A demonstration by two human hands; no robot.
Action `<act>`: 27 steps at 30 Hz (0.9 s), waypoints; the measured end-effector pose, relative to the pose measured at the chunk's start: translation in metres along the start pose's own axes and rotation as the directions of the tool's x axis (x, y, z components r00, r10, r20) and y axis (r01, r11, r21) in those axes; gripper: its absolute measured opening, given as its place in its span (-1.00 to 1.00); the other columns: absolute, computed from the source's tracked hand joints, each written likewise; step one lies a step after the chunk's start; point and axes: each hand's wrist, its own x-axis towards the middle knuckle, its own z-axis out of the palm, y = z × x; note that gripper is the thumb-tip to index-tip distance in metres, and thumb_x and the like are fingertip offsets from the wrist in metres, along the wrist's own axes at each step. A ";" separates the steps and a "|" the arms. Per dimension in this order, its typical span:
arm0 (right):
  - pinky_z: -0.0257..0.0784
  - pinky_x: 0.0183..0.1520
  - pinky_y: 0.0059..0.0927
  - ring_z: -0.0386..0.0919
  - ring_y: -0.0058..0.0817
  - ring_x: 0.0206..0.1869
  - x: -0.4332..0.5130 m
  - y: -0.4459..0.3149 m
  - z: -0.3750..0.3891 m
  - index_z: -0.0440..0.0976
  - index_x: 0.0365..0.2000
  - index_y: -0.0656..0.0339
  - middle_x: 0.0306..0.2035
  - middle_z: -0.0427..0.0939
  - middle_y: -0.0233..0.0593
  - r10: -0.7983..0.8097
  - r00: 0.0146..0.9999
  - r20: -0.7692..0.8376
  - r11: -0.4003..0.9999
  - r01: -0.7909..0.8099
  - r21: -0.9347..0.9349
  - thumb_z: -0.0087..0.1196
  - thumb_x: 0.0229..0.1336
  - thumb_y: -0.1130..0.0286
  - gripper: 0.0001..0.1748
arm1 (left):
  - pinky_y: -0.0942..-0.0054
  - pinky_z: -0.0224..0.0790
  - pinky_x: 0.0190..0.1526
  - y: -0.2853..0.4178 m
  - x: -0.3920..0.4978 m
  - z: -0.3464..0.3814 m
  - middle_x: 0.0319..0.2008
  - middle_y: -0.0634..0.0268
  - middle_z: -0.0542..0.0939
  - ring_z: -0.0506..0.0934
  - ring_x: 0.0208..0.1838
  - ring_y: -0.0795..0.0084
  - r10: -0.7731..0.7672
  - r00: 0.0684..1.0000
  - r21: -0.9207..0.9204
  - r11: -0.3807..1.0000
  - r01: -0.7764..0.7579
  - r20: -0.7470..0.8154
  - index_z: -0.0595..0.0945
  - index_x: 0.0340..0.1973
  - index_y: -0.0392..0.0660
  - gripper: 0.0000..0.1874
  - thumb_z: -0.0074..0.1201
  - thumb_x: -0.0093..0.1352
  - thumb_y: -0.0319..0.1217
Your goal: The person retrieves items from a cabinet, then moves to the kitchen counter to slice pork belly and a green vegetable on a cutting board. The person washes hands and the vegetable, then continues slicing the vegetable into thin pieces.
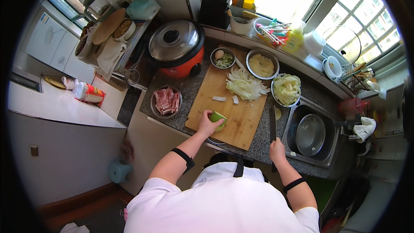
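My left hand (pixel 207 123) grips a cut green vegetable (pixel 218 119), perhaps a green radish, at the near left part of the wooden cutting board (pixel 241 121). A pale cut face shows on its upper end. In my right hand (pixel 277 150) is the handle of a kitchen knife (pixel 272 124), held right of the board with its dark blade pointing away from me. A heap of sliced cabbage (pixel 244 84) lies on the board's far half. Two pale scraps (pixel 220 98) rest nearer. A steel bowl of sliced raw meat (pixel 166 102) stands left of the board.
Beyond the board sit a bowl with an egg and chopped greens (pixel 223 58), a bowl of pale yellow mash (pixel 262 64) and a bowl of cabbage leaves (pixel 286 90). An orange electric cooker (pixel 181 66) is at back left. The sink (pixel 326 160) at right holds a metal basin (pixel 311 135).
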 end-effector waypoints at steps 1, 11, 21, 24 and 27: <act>0.44 -0.15 0.17 0.56 0.29 -0.19 -0.003 -0.001 -0.004 0.38 -0.13 0.30 -0.35 0.59 0.31 -0.087 0.996 0.009 0.996 0.087 0.006 -0.12 0.41 0.33 -0.77 | 0.22 0.39 0.10 -0.002 0.000 0.002 -0.03 0.01 0.51 0.52 0.03 0.10 0.015 1.000 0.000 1.000 -0.015 0.019 0.38 0.09 -0.25 -0.21 0.49 0.15 -0.10; 0.47 -0.30 0.20 0.59 0.24 -0.36 -0.031 -0.093 -0.002 0.24 -0.01 0.23 -0.47 0.59 0.21 -0.488 0.847 0.212 0.855 0.512 -0.076 -0.10 0.38 0.36 -0.75 | 0.08 0.29 0.20 -0.021 -0.021 0.017 0.09 -0.09 0.40 0.42 0.14 -0.04 0.150 0.982 0.134 0.982 -0.135 -0.110 0.34 0.18 -0.23 -0.26 0.30 0.31 -0.03; 0.49 -0.30 0.18 0.59 0.23 -0.38 -0.033 -0.127 -0.020 0.25 -0.03 0.28 -0.47 0.60 0.20 -0.518 0.784 0.342 0.797 0.588 -0.140 -0.08 0.34 0.38 -0.73 | 0.32 0.42 0.02 -0.021 -0.026 0.006 -0.10 0.07 0.55 0.56 -0.04 0.24 -0.296 0.951 -0.321 0.913 0.253 -0.091 0.41 0.01 -0.30 -0.19 0.45 0.16 0.05; 0.50 -0.29 0.18 0.60 0.23 -0.37 -0.035 -0.138 -0.019 0.25 -0.03 0.29 -0.46 0.60 0.21 -0.531 0.751 0.391 0.772 0.620 -0.142 -0.07 0.32 0.39 -0.72 | 0.40 0.43 -0.04 -0.017 -0.030 0.007 -0.15 0.15 0.57 0.55 -0.10 0.38 -0.330 0.935 -0.323 0.906 0.274 -0.131 0.42 -0.07 -0.28 -0.27 0.45 0.19 0.02; 0.50 -0.29 0.18 0.59 0.24 -0.37 -0.034 -0.143 -0.018 0.25 -0.04 0.30 -0.46 0.60 0.22 -0.527 0.741 0.416 0.759 0.631 -0.161 -0.07 0.32 0.39 -0.72 | 0.40 0.44 -0.10 -0.013 -0.032 0.006 -0.19 0.17 0.57 0.55 -0.15 0.40 -0.390 0.912 -0.301 0.891 0.339 -0.127 0.42 -0.12 -0.26 -0.30 0.45 0.19 0.02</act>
